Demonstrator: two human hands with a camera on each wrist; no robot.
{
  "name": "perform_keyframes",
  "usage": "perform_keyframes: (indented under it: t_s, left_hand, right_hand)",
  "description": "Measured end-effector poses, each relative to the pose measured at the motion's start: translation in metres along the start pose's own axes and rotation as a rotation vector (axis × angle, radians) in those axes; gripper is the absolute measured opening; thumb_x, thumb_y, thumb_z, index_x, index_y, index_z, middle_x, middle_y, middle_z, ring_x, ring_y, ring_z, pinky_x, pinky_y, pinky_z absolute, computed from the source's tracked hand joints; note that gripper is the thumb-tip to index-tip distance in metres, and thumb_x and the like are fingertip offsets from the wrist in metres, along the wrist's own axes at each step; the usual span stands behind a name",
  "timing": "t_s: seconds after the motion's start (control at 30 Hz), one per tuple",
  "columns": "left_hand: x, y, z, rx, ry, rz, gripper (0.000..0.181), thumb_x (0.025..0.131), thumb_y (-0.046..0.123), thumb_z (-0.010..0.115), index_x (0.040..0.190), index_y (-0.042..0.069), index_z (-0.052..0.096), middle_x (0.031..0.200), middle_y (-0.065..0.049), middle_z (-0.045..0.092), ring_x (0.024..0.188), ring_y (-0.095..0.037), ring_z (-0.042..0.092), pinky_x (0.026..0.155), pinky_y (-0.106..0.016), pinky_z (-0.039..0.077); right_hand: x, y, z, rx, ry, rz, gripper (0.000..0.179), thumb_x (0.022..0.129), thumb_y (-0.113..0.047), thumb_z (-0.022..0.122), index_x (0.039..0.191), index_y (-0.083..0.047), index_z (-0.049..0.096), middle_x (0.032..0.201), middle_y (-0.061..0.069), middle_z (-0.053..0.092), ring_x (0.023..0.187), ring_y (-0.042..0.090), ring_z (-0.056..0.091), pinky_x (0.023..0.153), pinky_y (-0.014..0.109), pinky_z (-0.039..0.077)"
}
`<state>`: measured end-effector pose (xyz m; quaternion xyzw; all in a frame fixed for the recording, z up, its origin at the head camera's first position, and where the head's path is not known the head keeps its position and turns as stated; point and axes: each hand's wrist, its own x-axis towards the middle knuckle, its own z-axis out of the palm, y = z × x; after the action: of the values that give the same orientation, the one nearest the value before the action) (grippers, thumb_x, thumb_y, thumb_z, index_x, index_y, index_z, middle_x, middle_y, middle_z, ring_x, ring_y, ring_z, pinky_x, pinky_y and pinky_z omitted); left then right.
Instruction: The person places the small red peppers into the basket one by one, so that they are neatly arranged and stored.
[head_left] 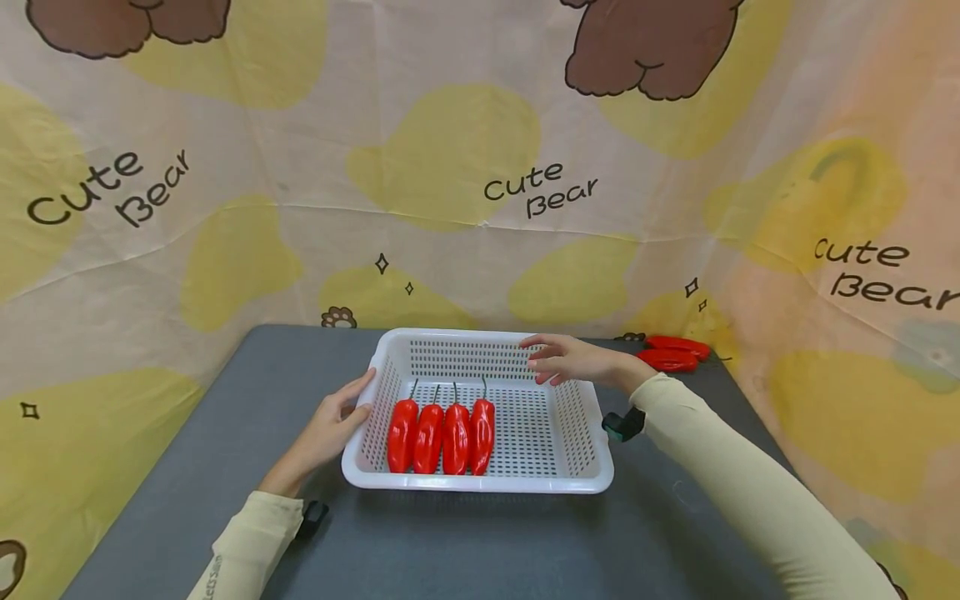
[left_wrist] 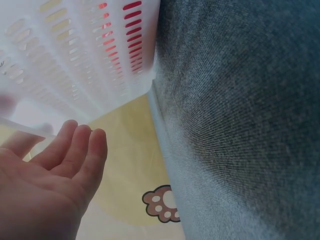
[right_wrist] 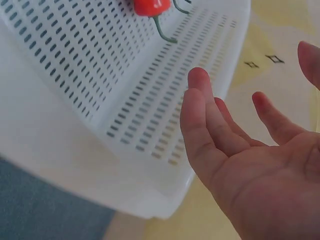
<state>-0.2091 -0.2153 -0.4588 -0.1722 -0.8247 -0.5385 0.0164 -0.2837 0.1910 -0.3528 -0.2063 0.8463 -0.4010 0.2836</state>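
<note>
A white perforated plastic basket (head_left: 480, 483) sits on the dark table, with several red chili peppers (head_left: 429, 439) lying side by side in its left half, green stems toward the back. At the left end my left hand (head_left: 335, 425) grips the basket's rim. In the left wrist view the fingers (left_wrist: 90, 150) lie along the outside of that rim. My right hand (head_left: 573, 360) is over the basket's back right corner, holding nothing, with fingers loosely spread. In the right wrist view those fingers (right_wrist: 200, 115) overlap the basket's edge, and one pepper's red top (right_wrist: 150, 6) shows inside.
Two more red peppers (head_left: 667, 360) lie at the table's back right corner, beyond the right wrist. The grey table (head_left: 450, 550) extends in front of the basket. A patterned cloth (head_left: 442, 167) with bear prints hangs behind and along the sides.
</note>
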Motion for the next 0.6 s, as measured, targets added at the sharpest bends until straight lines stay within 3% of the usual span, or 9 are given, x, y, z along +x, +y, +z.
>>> perform_keyframes:
  t_s: [0.33,0.6]
  left_hand:
    - [-0.001,0.001,0.000,0.002,-0.001,-0.016,0.061,0.101,0.007,0.054,0.157,0.002,0.031,0.157,-0.032,0.035,0.108,-0.049,0.067,0.068,-0.037,0.065]
    - [0.001,-0.002,0.001,0.035,0.015,0.034,0.058,0.100,0.003,0.053,0.155,-0.003,0.033,0.155,-0.035,0.036,0.108,-0.053,0.065,0.069,-0.039,0.065]
  right_hand:
    - [-0.018,0.006,-0.025,0.048,0.075,-0.045,0.060,0.104,-0.029,0.053,0.157,-0.012,0.030,0.158,0.024,0.040,0.128,0.043,0.057,0.113,0.059,0.045]
    - [-0.033,0.011,-0.049,0.056,0.127,-0.051,0.062,0.105,-0.031,0.052,0.158,-0.011,0.028,0.162,0.023,0.033,0.133,0.048,0.054,0.112,0.056,0.046]
